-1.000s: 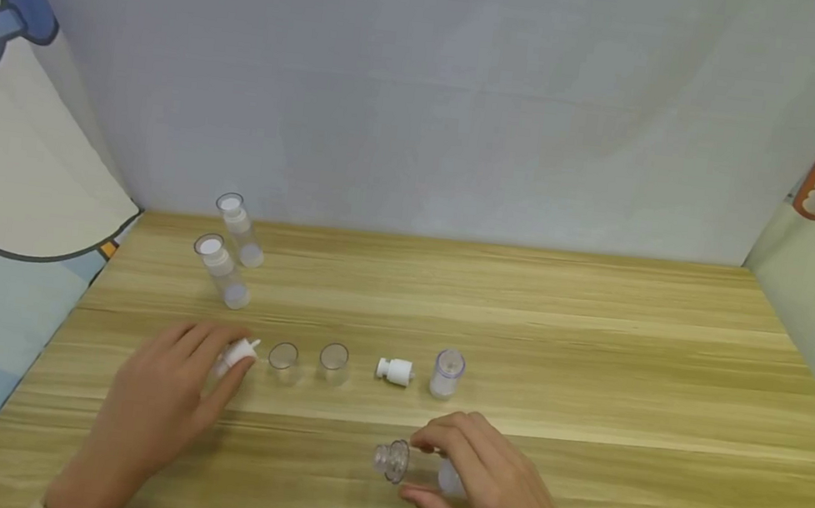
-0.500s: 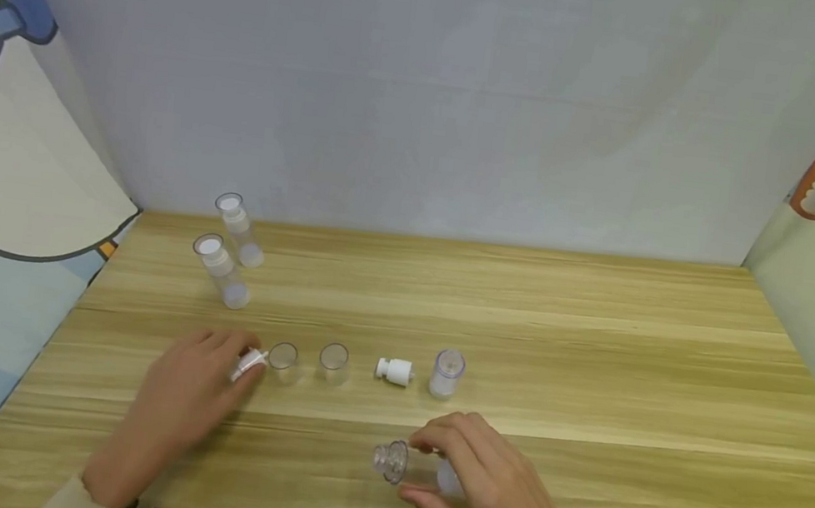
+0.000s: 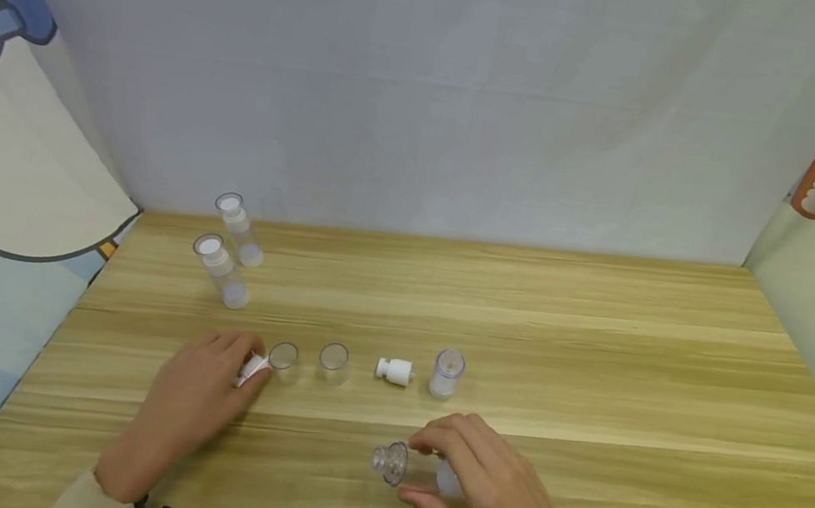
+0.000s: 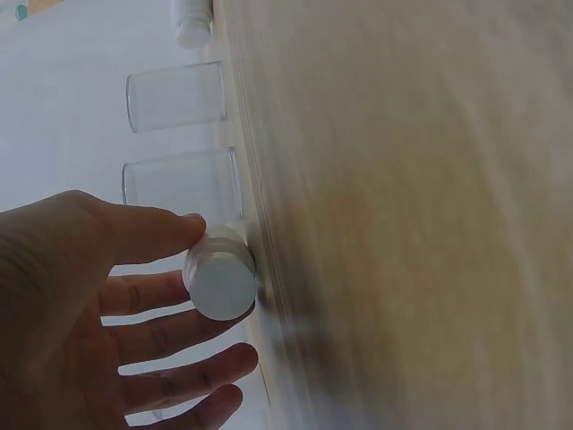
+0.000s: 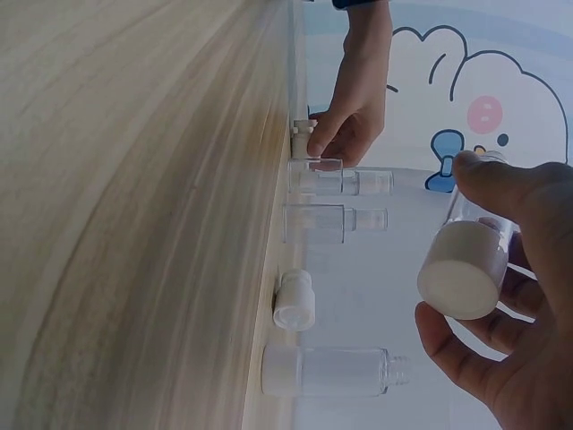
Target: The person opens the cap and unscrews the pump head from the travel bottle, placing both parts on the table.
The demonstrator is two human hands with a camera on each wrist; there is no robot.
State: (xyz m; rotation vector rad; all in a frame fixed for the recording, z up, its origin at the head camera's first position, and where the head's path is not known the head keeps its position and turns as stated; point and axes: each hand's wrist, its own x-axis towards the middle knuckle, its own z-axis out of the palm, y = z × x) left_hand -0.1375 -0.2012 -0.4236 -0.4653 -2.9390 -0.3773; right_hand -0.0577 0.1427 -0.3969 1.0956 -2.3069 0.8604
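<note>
My left hand (image 3: pixel 199 389) pinches a white pump head (image 3: pixel 253 369) between thumb and fingers, low at the tabletop and right beside a clear cap (image 3: pixel 283 359). In the left wrist view the round white end of the pump head (image 4: pixel 222 285) faces the camera. My right hand (image 3: pixel 495 482) grips a clear bottle (image 3: pixel 394 462) lying sideways in the fingers, its open threaded neck toward the left. The bottle's white base (image 5: pixel 461 282) shows in the right wrist view, raised off the table. Part of its body is hidden behind my fingers.
A second clear cap (image 3: pixel 334 363), another white pump head (image 3: pixel 395 372) lying on its side and a standing clear bottle (image 3: pixel 444 378) continue the row. Two capped pump bottles (image 3: pixel 224 271) stand at the back left. A grey cloth (image 3: pixel 454 108) hangs behind the table.
My left hand has slid to the right with the white pump head, coming up beside the nearer clear cap. My right hand and its bottle have stayed almost still.
</note>
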